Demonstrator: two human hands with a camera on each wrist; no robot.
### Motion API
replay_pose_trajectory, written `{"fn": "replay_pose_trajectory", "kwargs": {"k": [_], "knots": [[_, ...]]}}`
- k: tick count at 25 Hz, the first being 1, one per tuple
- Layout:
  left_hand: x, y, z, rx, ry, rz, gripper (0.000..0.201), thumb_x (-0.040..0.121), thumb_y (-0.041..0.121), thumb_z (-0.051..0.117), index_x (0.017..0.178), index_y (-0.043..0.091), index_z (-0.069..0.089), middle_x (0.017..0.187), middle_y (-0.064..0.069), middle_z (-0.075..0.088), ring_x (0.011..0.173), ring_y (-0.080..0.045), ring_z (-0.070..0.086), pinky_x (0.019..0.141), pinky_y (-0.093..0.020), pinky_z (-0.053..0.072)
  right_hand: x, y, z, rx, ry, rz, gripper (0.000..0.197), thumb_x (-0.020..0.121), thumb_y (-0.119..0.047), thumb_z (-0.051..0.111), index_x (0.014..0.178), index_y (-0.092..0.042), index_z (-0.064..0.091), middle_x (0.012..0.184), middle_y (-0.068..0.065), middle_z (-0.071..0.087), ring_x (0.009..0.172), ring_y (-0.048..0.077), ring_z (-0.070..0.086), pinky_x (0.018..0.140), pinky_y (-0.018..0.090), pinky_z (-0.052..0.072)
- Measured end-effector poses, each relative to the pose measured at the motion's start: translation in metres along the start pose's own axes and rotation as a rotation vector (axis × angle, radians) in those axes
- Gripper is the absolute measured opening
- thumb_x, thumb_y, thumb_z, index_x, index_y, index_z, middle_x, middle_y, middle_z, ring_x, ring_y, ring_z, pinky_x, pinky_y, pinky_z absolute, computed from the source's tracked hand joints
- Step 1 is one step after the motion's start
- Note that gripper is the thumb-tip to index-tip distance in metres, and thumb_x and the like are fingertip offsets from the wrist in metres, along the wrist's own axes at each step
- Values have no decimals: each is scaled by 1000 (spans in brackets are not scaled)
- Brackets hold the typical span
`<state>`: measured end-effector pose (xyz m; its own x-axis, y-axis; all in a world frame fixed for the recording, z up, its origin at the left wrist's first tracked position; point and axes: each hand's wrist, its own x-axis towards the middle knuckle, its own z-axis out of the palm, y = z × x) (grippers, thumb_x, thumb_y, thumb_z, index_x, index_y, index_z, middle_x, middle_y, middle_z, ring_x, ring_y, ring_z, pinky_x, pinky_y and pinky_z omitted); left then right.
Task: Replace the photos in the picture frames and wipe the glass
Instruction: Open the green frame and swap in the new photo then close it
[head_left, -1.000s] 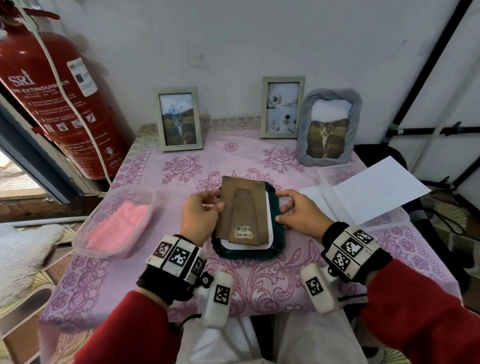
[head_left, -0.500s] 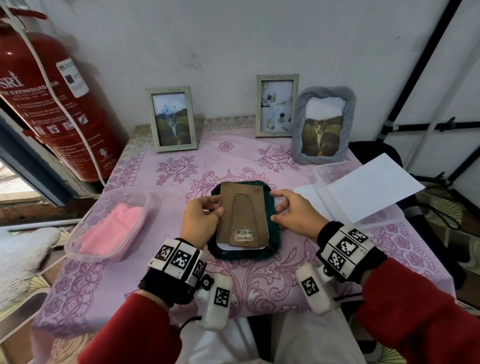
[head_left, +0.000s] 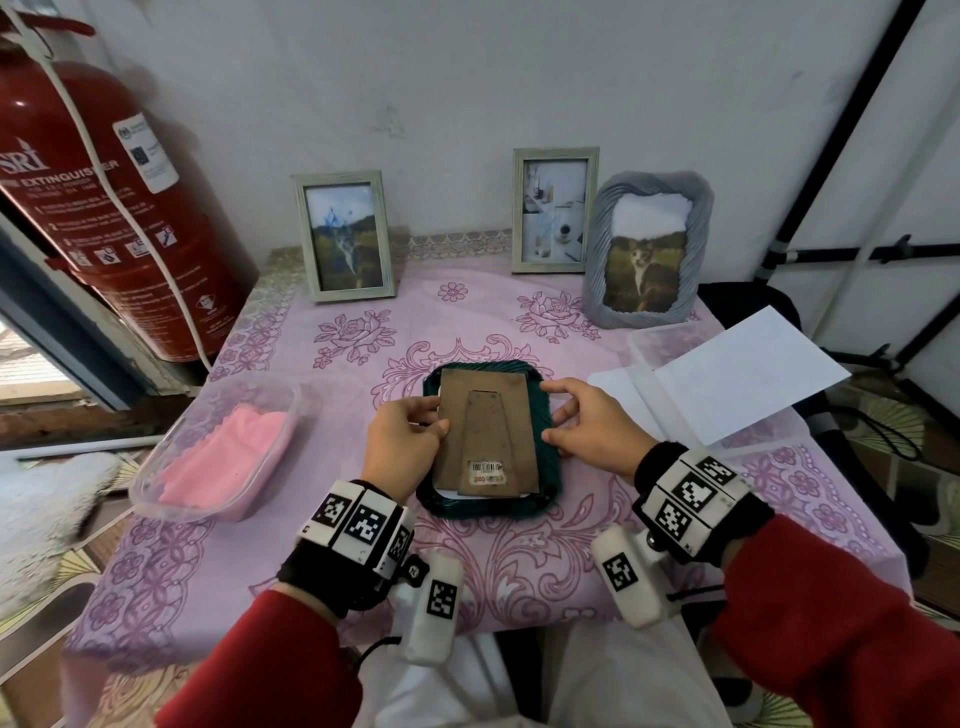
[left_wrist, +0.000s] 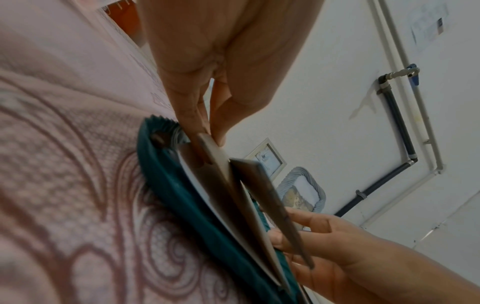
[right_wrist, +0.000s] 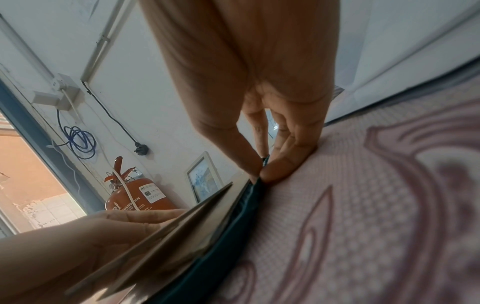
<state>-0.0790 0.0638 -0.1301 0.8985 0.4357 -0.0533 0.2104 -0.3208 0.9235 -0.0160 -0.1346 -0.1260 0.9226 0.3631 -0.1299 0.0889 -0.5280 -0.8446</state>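
Note:
A dark green picture frame (head_left: 550, 457) lies face down in the middle of the table. On it rests its brown backing board (head_left: 488, 431) with a fold-out stand and a barcode sticker; a white photo edge shows beneath. My left hand (head_left: 410, 431) pinches the board's left edge (left_wrist: 207, 142) between thumb and fingers. My right hand (head_left: 571, 421) grips the frame's right rim (right_wrist: 257, 185), thumb and fingers curled on it. Three standing frames line the wall: a pale one (head_left: 345, 236), a second pale one (head_left: 555, 210), and a grey rope-edged one (head_left: 647, 249).
A clear tub holding a pink cloth (head_left: 223, 457) sits at the left. Another clear tub with white paper sheets (head_left: 737, 374) is at the right. A red fire extinguisher (head_left: 98, 208) stands past the table's left corner. The pink tablecloth (head_left: 519, 561) hangs over the near edge.
The backing board has come down from its tilted, offset position and now lies squarer over the green frame. Both hands stayed at its sides.

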Motion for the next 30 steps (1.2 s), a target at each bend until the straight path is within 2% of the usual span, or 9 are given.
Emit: {"fn": "replay_pose_trajectory", "kwargs": {"k": [4,7,9,14,16,20,23,26,30], "knots": [[0,1,1,85,19,62,30,83,1,61,113,0,63,85,-6,59,80,-17,54,84,-30,49,0,0,0,4,-3,1,57,81,0,65,133,-11,46,75,-4,49,70,13,51,83,35,50],[0,1,-2,219,44,94,35,80,8,65,115,6,63,105,-11,60,88,-15,53,85,-26,45,1,1,0,-13,-4,-5,51,82,2,63,130,-8,51,74,-5,46,64,9,48,76,26,47],[0,-1,-6,270,63,82,38,80,12,67,117,9,62,110,-9,53,98,-19,53,94,-31,45,1,1,1,-36,-12,-15,48,83,3,60,129,-7,53,74,-6,44,65,9,46,73,23,45],[-2,-5,-13,379,-1,79,31,82,18,67,112,11,66,81,6,45,109,-31,50,100,-44,40,-2,-4,2,-34,-18,-26,40,90,-10,56,130,-7,54,73,-2,43,79,18,48,86,38,48],[-3,-7,-13,345,-48,73,31,83,18,66,113,11,66,85,2,52,109,-30,51,98,-44,43,-5,-6,2,-39,-14,-34,43,87,-17,63,128,-9,55,74,-4,42,80,17,48,82,33,46],[-4,-11,-14,278,-66,67,32,84,19,65,115,14,64,115,-11,54,96,-19,56,96,-35,47,-8,-9,0,-114,-38,-55,53,81,-18,71,130,-10,52,80,-3,44,80,15,47,77,23,38],[-5,-14,-16,239,-85,91,36,84,18,67,119,11,63,115,-12,48,94,-17,54,96,-30,46,-7,-9,0,-130,-46,-64,56,81,-17,72,132,-9,51,92,5,48,83,15,47,78,22,38],[-5,-17,-17,221,-134,110,40,84,16,67,122,4,60,116,-18,48,110,-25,51,103,-34,41,-7,-8,1,-159,-57,-85,58,81,-16,71,134,-6,49,105,9,58,91,14,53,77,16,36],[-4,-19,-19,251,-194,124,40,85,15,65,123,5,59,112,-16,48,117,-28,45,106,-39,37,-7,-6,2,-182,-71,-112,63,80,-19,73,135,-2,46,101,4,52,83,10,48,66,12,35]]}}
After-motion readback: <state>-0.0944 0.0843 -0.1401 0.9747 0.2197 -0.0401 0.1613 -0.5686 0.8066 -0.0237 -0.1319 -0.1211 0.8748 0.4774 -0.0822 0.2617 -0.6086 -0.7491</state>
